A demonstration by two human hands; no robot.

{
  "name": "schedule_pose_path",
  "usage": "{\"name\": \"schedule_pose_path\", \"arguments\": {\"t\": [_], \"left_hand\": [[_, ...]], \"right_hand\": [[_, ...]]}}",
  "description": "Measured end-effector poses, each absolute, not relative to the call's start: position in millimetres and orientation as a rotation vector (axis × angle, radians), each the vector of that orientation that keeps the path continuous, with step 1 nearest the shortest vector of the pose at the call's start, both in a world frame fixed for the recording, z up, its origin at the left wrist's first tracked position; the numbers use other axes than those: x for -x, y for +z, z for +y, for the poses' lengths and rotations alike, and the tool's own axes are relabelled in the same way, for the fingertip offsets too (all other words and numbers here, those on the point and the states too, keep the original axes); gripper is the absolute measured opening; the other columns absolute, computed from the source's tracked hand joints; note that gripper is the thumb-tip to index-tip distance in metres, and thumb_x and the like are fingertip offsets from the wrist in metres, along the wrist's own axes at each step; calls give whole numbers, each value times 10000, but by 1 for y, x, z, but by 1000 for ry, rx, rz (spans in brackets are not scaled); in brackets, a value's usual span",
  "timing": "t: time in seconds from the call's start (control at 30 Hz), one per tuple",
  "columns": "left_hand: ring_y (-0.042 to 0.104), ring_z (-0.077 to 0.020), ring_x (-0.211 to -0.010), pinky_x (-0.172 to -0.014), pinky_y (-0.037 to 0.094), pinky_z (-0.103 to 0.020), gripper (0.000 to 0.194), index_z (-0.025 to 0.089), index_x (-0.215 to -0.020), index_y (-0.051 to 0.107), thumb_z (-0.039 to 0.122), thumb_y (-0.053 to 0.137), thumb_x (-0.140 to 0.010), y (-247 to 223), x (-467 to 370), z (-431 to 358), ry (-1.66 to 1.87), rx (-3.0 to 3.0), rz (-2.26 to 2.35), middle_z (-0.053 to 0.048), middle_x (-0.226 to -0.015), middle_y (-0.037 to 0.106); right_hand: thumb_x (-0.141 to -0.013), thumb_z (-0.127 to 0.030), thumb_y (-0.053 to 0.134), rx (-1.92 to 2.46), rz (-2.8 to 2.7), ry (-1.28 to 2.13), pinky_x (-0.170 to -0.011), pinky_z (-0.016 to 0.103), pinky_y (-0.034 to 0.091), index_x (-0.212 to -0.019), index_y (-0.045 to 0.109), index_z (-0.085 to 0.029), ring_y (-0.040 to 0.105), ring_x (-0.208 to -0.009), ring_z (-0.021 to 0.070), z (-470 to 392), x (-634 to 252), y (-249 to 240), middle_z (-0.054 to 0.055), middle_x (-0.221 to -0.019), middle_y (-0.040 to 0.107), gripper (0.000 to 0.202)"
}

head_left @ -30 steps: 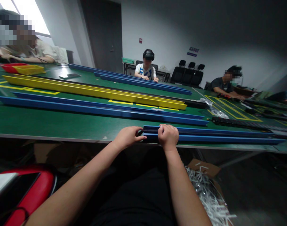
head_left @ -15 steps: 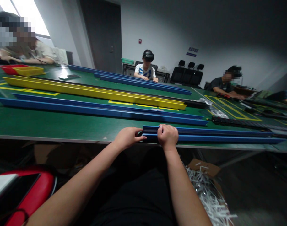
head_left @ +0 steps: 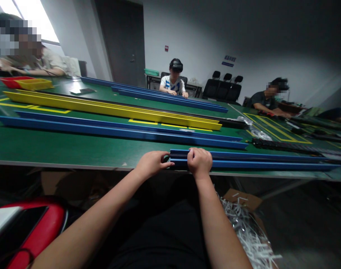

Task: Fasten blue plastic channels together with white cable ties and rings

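A long blue channel [head_left: 260, 164] lies along the near edge of the green table, its open side facing up and two raised walls showing. My left hand [head_left: 152, 163] is at its left end, thumb on the near wall and fingers at the far wall, pinching across the end. Close by, my right hand [head_left: 200, 161] is closed in a fist over the channel; whether it holds something else inside is hidden. Beyond them rest another blue channel [head_left: 103, 129] and a yellow channel [head_left: 111, 109], both running lengthwise.
More blue channels [head_left: 170, 99] lie at the far side, before a seated person. Other people sit at left and right. Red and yellow trays [head_left: 33, 84] stand at far left. Clear plastic wrap [head_left: 258, 131] lies on the right. Below is a box of white strips [head_left: 251, 235].
Almost nothing differs. Both hands keep their places on the blue channel, and the channel has hardly shifted.
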State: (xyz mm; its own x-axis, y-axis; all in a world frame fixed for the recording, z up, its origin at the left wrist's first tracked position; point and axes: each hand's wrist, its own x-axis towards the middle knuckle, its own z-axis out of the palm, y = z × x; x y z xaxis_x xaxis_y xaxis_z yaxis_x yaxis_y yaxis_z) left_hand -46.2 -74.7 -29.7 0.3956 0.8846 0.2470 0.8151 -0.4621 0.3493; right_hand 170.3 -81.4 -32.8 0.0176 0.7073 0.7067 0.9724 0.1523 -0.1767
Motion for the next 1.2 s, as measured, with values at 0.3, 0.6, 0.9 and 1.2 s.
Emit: {"name": "schedule_pose_path", "arguments": {"t": [0.3, 0.6, 0.9, 1.2], "left_hand": [[639, -192, -759, -627, 389, -259, 615, 282, -1207, 632, 704, 538, -769, -32, 46, -75, 632, -2456, 1583, -31, -883, 720], [609, -168, -689, -568, 330, -256, 536, 308, -1122, 674, 695, 532, -779, -30, 46, -73, 603, -2458, 1550, -3, -786, 697], [617, -173, -708, -591, 351, -254, 558, 302, -1169, 663, 683, 537, -781, -31, 46, -72, 591, -2440, 1532, -16, -807, 702], [614, -179, -708, -592, 349, -261, 554, 316, -1179, 657, 686, 527, -788, -34, 49, -69, 601, -2465, 1489, -8, -824, 705]], "right_hand": [[-885, -252, 443, 1616, -1744, -491, -844, 320, 325, -847, 713, -203, 578, -845, 184, -82, -170, -33, 43, -833, 702, 277], [-888, -258, 444, 1614, -1752, -486, -847, 325, 325, -860, 711, -201, 579, -851, 191, -81, -171, -34, 47, -858, 708, 274], [-884, -257, 445, 1615, -1755, -495, -839, 323, 328, -864, 714, -202, 581, -845, 189, -81, -171, -33, 47, -857, 709, 275], [-887, -260, 444, 1616, -1752, -498, -854, 330, 328, -862, 710, -199, 582, -851, 195, -81, -171, -35, 54, -868, 709, 273]]}}
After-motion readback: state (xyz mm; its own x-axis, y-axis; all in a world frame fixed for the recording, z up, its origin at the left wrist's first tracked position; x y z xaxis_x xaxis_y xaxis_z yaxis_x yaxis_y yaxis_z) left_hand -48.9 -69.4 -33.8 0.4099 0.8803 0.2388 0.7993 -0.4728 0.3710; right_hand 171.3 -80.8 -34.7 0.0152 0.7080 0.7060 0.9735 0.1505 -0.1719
